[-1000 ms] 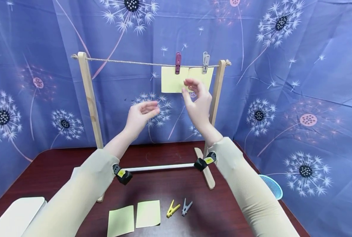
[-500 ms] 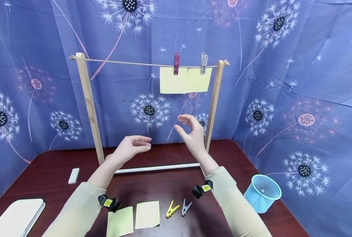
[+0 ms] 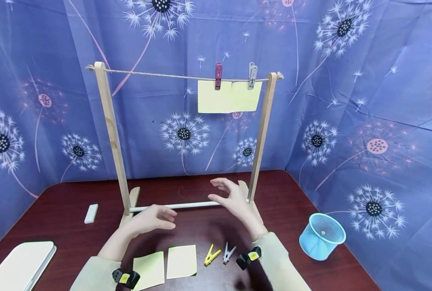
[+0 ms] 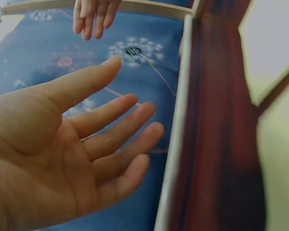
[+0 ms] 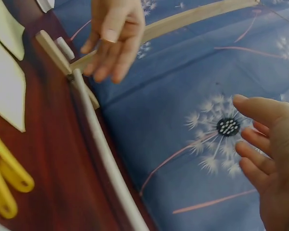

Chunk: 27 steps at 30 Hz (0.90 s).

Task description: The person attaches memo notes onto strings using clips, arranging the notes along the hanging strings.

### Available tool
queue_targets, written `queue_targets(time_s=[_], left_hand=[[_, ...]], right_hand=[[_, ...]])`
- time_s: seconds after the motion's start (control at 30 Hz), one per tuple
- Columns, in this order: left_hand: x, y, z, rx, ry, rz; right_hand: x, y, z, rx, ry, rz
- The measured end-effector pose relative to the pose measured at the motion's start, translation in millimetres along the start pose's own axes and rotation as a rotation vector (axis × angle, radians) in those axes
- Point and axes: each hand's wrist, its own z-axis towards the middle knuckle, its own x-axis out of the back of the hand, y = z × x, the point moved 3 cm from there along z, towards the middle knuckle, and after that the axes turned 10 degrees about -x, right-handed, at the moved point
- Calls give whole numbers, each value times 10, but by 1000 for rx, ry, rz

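Observation:
My left hand hovers over the table, fingers relaxed and apart, with nothing in it; the left wrist view shows its bare palm. To the right, my right hand is also bare, thumb and fingers spread, near the white crossbar. Below them on the table lie two yellow sticky notes side by side, a yellow clothespin and a grey clothespin. Two more yellow notes hang from the rope, under a dark red clothespin and a light grey clothespin.
A wooden post and a second wooden post carry the rope. On the right stands a light blue mesh basket. A white block and a white flat case lie at the left. A blue flowered cloth hangs behind.
Both hands have come down from near the rope to low over the table, drawing back toward me. The hanging notes and the items on the table stay where they were.

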Motion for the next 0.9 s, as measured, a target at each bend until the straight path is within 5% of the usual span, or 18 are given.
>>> queue_targets(time_s=[0.17, 0.47, 0.9], left_hand=[[-3, -164, -187, 43, -57, 20], [-2, -300, -385, 88, -156, -36], [-103, -393, -492, 57, -155, -35]], right_hand=[[-93, 340, -53, -11, -130, 18], [-161, 487, -234, -32, -402, -64], [-240, 600, -391, 3, -733, -143]])
